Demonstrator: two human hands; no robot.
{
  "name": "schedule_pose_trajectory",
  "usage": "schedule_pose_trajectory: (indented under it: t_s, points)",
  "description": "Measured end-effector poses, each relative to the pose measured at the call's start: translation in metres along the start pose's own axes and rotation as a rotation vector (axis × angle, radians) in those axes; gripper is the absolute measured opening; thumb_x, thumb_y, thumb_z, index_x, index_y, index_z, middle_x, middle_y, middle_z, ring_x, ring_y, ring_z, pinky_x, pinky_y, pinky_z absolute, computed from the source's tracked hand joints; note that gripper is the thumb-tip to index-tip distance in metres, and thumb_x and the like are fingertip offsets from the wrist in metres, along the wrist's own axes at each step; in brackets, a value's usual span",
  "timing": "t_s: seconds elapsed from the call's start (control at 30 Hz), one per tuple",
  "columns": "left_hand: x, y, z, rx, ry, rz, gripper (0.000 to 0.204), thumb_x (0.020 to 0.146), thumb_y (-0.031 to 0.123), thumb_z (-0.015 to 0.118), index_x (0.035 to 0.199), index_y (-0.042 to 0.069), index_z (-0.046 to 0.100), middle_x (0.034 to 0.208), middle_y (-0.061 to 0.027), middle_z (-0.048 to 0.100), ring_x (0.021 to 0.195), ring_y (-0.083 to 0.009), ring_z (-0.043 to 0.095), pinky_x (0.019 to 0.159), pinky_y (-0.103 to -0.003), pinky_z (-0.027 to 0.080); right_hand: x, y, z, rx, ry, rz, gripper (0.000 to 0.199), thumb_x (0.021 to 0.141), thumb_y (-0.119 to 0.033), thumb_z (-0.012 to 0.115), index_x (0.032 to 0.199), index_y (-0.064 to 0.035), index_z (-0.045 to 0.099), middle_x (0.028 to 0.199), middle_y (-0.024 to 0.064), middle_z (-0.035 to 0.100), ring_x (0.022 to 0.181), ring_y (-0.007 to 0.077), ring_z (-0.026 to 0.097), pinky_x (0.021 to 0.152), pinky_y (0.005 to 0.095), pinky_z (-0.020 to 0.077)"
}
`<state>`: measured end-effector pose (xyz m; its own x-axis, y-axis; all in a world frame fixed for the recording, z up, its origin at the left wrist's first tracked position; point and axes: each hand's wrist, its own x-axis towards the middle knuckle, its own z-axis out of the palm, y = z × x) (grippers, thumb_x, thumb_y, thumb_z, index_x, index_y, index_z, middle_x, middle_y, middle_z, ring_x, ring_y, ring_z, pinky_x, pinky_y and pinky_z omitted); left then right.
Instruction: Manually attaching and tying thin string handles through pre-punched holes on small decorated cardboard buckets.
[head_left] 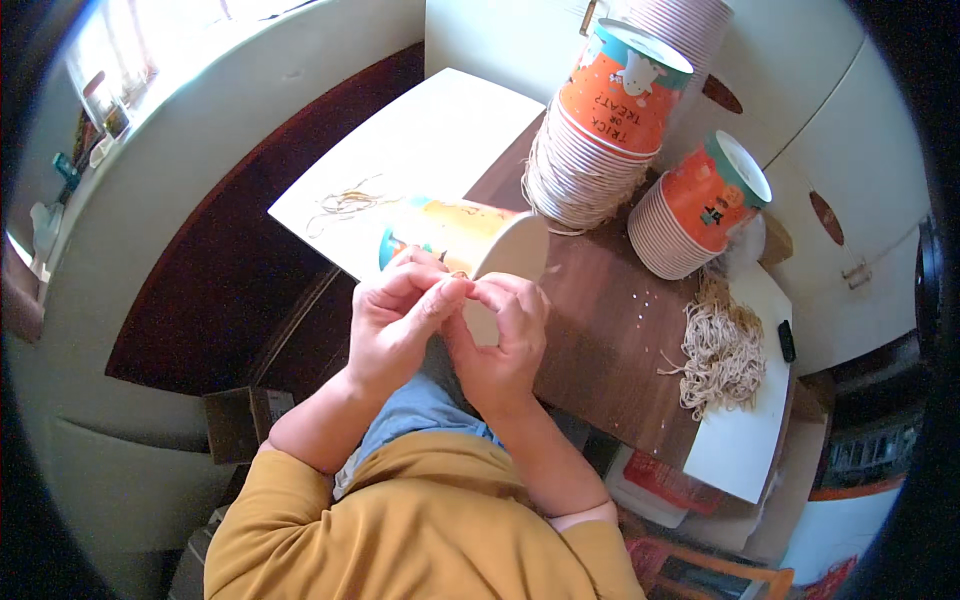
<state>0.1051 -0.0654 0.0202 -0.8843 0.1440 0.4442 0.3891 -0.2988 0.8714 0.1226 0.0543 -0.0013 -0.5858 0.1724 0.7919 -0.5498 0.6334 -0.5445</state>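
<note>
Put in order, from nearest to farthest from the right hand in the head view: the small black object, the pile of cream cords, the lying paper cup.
From the right hand:
1. lying paper cup, just ahead, slightly left
2. pile of cream cords, to the right
3. small black object, farther right, beyond the cords

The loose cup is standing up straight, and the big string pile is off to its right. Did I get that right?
Not quite: the head view shows the loose cup tipped on its side. The big string pile is off to its right.
</note>
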Motion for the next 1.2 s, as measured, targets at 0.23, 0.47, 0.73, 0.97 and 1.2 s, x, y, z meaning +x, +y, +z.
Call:
schedule_pose_trajectory:
  t_s: [0.23, 0.47, 0.73, 0.97, 1.2]
  points:
    - [0.001, -0.001, 0.014, -0.455, 0.030, -0.162, 0.009, 0.092, 0.005, 0.059, 0.090, 0.001, 0.067, 0.088, -0.0037, 0.060, 0.074, -0.0096, 0.055, 0.067, -0.022, 0.045, 0.010, -0.004, -0.015, -0.077, -0.010, -0.053, 0.016, 0.076, -0.021, 0.072, 0.087, -0.0125, 0.065, 0.088, 0.0033, 0.060, 0.084, 0.0230, 0.055, 0.084, 0.0420, 0.0380]
    - [-0.002, -0.025, 0.021, -0.772, 0.048, -0.276, 0.010, 0.094, 0.008, 0.056, 0.089, 0.004, 0.064, 0.094, -0.0052, 0.064, 0.083, -0.0121, 0.059, 0.073, -0.026, 0.047, 0.019, -0.003, -0.034, -0.301, -0.136, -0.194, 0.012, 0.078, -0.017, 0.068, 0.088, -0.0123, 0.063, 0.087, 0.0019, 0.059, 0.083, 0.0210, 0.055, 0.088, 0.0441, 0.0356]
    - [-0.003, -0.036, 0.008, -0.677, 0.056, -0.189, 0.011, 0.090, 0.007, 0.056, 0.084, 0.001, 0.064, 0.090, -0.0062, 0.060, 0.088, -0.0136, 0.055, 0.084, -0.029, 0.041, 0.012, 0.013, -0.043, -0.464, -0.266, -0.190, 0.009, 0.078, -0.016, 0.064, 0.081, -0.0099, 0.058, 0.081, 0.0036, 0.053, 0.081, 0.0241, 0.052, 0.083, 0.0435, 0.0386]
    - [0.011, -0.047, 0.010, -0.921, -0.078, -0.249, 0.012, 0.089, 0.009, 0.056, 0.080, 0.003, 0.063, 0.087, -0.0068, 0.059, 0.091, -0.0178, 0.055, 0.090, -0.032, 0.040, 0.003, 0.019, -0.050, -0.404, -0.361, -0.047, 0.020, 0.075, -0.021, 0.069, 0.090, -0.0096, 0.062, 0.088, 0.0053, 0.058, 0.085, 0.0254, 0.055, 0.083, 0.0414, 0.0390]
    - [0.021, -0.073, -0.008, -1.090, -0.185, -0.247, 0.020, 0.087, 0.019, 0.052, 0.075, 0.005, 0.060, 0.082, -0.0066, 0.055, 0.096, -0.0265, 0.053, 0.095, -0.041, 0.037, 0.080, 0.046, -0.113, -0.311, -0.334, 0.287, 0.043, 0.077, -0.016, 0.072, 0.113, 0.0014, 0.058, 0.102, 0.0145, 0.059, 0.085, 0.0235, 0.058, 0.078, 0.0329, 0.0489]
